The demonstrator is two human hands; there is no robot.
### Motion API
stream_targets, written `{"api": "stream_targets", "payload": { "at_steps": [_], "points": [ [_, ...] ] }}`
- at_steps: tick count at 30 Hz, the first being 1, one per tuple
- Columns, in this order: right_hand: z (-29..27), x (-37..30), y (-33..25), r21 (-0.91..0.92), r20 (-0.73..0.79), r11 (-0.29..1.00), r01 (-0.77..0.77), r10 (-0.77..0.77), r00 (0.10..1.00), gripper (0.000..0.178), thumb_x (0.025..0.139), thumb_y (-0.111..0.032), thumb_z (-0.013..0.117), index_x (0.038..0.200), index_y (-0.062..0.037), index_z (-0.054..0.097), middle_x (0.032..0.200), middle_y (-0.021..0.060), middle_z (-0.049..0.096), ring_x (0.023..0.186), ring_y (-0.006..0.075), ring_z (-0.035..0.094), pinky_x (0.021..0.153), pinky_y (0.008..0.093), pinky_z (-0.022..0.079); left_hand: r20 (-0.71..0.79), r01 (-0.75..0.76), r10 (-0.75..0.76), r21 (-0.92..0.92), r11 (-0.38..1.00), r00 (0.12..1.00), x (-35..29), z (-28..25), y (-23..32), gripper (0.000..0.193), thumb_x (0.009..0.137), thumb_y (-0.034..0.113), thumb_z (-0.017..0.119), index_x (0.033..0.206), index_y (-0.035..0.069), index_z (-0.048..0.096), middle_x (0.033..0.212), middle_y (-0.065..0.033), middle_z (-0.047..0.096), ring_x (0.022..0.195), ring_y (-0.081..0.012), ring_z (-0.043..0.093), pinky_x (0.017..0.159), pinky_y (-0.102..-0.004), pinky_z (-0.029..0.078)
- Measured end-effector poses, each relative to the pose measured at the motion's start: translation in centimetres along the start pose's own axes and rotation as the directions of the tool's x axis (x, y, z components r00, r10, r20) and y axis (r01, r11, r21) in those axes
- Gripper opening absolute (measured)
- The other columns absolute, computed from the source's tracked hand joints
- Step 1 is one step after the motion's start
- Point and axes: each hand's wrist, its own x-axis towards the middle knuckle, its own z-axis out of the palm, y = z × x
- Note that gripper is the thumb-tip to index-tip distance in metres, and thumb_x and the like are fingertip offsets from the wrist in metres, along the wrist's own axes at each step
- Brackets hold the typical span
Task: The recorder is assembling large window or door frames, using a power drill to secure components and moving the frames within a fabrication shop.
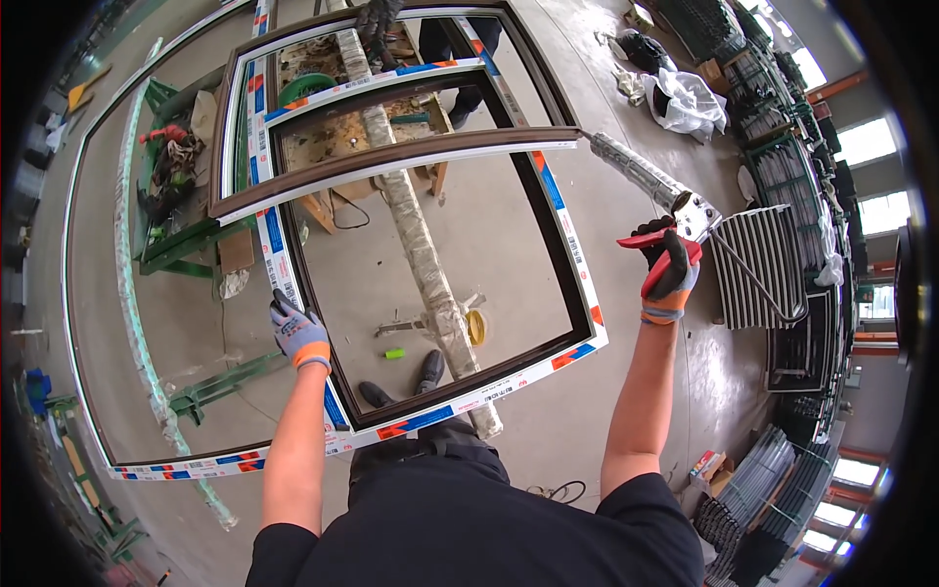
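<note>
My left hand, in a grey glove with an orange cuff, grips the left side of a large window frame covered in white, blue and orange film. In my right hand, in a dark-palmed glove, is a caulking gun with red handles, held out right of the frame. My fingers wrap round its handle and trigger. Its nozzle points up-left, close to the right corner of a brown frame lying across the far part of the window frame. Whether the tip touches that corner I cannot tell.
A foil-wrapped support bar runs beneath the frames. Across from me, another person's dark-gloved hand is at the far frame. A green stand holds tools at left. Plastic bags, a slatted rack and stacked profiles line the right.
</note>
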Motion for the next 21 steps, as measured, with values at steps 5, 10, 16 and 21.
{"api": "stream_targets", "payload": {
  "at_steps": [5, 10, 16, 21],
  "points": [
    [0.4, 1.1, -1.0, -0.023, -0.041, 0.999, -0.044, 0.043, 0.998, 0.031, 0.09, -0.018, 0.06, 0.108, 0.0077, 0.059, 0.09, 0.0183, 0.067, 0.08, 0.03, 0.068, 0.076, 0.0396, 0.057, 0.026, -0.003, 0.003, -0.009, 1.0, 1.0, 0.1, -0.1, 0.2, 0.073, 0.083, 0.026, 0.066, 0.141, -0.005, 0.034, 0.136, -0.0253, 0.044, 0.12, -0.0381, 0.05, 0.1, -0.0418, 0.044],
    [0.9, 1.9, -1.4, -0.066, 0.01, 0.995, -0.071, 0.072, 0.997, 0.031, 0.092, -0.022, 0.061, 0.109, 0.0029, 0.058, 0.091, 0.0155, 0.066, 0.083, 0.0298, 0.067, 0.077, 0.0418, 0.057, 0.01, -0.002, 0.002, -0.005, 1.0, 1.0, 0.2, 0.6, -0.3, 0.072, 0.083, 0.026, 0.067, 0.14, -0.005, 0.035, 0.136, -0.0243, 0.044, 0.119, -0.0379, 0.051, 0.1, -0.0417, 0.044],
    [1.2, 1.9, -1.4, -0.082, -0.003, 0.994, -0.069, 0.069, 0.998, 0.028, 0.09, -0.02, 0.061, 0.107, 0.003, 0.059, 0.089, 0.0154, 0.066, 0.08, 0.0298, 0.067, 0.075, 0.0422, 0.057, 0.026, -0.003, 0.003, -0.006, 1.0, 1.0, 0.2, 0.2, 0.0, 0.073, 0.084, 0.027, 0.067, 0.141, -0.004, 0.034, 0.136, -0.0242, 0.044, 0.12, -0.0374, 0.05, 0.1, -0.0414, 0.044],
    [1.7, 1.8, -1.2, -0.045, -0.012, 0.997, -0.07, 0.07, 0.997, 0.028, 0.088, -0.017, 0.063, 0.103, 0.0056, 0.061, 0.085, 0.0158, 0.067, 0.076, 0.0287, 0.069, 0.072, 0.0385, 0.058, 0.025, -0.006, 0.006, 0.011, 1.0, 1.0, 0.2, 0.6, -0.4, 0.075, 0.084, 0.028, 0.066, 0.143, -0.004, 0.032, 0.136, -0.0245, 0.043, 0.121, -0.0372, 0.05, 0.1, -0.042, 0.044]
  ]
}}
